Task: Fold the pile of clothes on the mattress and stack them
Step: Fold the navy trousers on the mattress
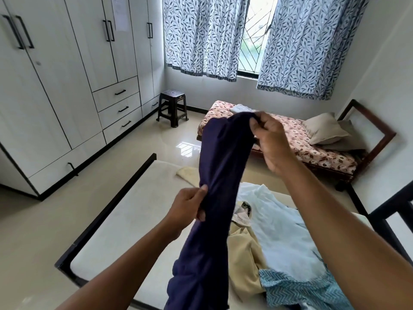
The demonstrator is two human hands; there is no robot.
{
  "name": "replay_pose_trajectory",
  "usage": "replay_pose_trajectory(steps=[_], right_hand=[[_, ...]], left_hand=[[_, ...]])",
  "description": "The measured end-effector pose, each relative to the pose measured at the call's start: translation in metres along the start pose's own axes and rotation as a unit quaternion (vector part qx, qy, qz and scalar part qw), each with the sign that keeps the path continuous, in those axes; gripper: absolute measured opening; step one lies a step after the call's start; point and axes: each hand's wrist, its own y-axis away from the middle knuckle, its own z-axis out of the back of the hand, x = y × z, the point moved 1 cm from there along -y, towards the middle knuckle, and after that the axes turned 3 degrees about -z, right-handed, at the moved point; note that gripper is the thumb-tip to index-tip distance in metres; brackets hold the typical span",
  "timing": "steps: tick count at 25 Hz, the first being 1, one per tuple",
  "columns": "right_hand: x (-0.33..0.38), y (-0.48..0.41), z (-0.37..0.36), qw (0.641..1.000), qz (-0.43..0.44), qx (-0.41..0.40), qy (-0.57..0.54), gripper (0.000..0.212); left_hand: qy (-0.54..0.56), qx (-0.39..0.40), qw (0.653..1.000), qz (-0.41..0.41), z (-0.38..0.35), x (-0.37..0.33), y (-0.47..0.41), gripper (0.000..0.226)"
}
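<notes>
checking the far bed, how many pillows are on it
2: a beige pillow at the head of the far bed, and a grey pillow under it. More could be hidden beneath.

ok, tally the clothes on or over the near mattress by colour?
Dark navy garment, held up by left hand and right hand: 1
Pale blue-white garment: 1
Beige-yellow garment: 1
Teal zigzag-patterned garment: 1
Cream folded cloth: 1
Total: 5 that I can tell apart.
</notes>
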Motion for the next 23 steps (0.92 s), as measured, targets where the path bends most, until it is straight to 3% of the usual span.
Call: replay_pose_trajectory(steps=[2,3,4,6,8,9,12,14,16,19,21,23], right_hand=[[-0.017,0.009,-0.008,0.992,-0.079,0.032,-0.098,0.023],[-0.022,0.016,-0.011,0.983,-0.109,0.055,-0.135,0.025],[-0.025,0.02,-0.012,0.975,-0.127,0.076,-0.164,0.027],[-0.03,0.025,-0.012,0.968,-0.139,0.102,-0.181,0.032],[-0.034,0.028,-0.013,0.976,-0.131,0.096,-0.142,0.042],[-0.037,0.03,-0.014,0.982,-0.122,0.095,-0.112,0.047],[-0.039,0.03,-0.018,0.99,-0.08,0.116,-0.023,0.052],[-0.041,0.027,-0.016,0.992,-0.049,0.108,0.033,0.042],[-0.05,0.025,-0.008,0.993,-0.028,0.063,0.094,0.038],[-0.073,0.033,0.009,0.991,-0.039,-0.022,0.127,0.027],[-0.087,0.044,0.012,0.994,-0.055,-0.006,0.097,0.009],[-0.089,0.053,0.009,0.991,-0.122,0.057,-0.015,0.021]], left_hand=[[-0.106,0.164,0.978,0.077,0.006,-0.007,0.001,0.052],[-0.173,0.213,0.957,0.097,0.014,-0.009,-0.001,0.047],[-0.218,0.213,0.948,0.097,0.022,-0.013,-0.005,0.038],[-0.213,0.074,0.973,0.055,0.04,-0.025,-0.018,0.023],[-0.156,-0.099,0.982,-0.046,0.05,-0.044,-0.028,0.014],[-0.136,-0.119,0.98,-0.088,0.05,-0.055,-0.033,0.016],[-0.106,0.031,0.986,-0.124,0.032,-0.068,-0.042,0.028],[-0.141,0.061,0.979,-0.134,0.024,-0.061,-0.047,0.02],[-0.143,0.007,0.978,-0.15,0.027,-0.054,-0.052,0.014],[-0.119,-0.087,0.973,-0.176,0.032,-0.047,-0.052,0.024],[-0.115,-0.148,0.962,-0.197,0.028,-0.047,-0.049,0.025],[-0.108,-0.176,0.958,-0.197,0.022,-0.046,-0.049,0.024]])
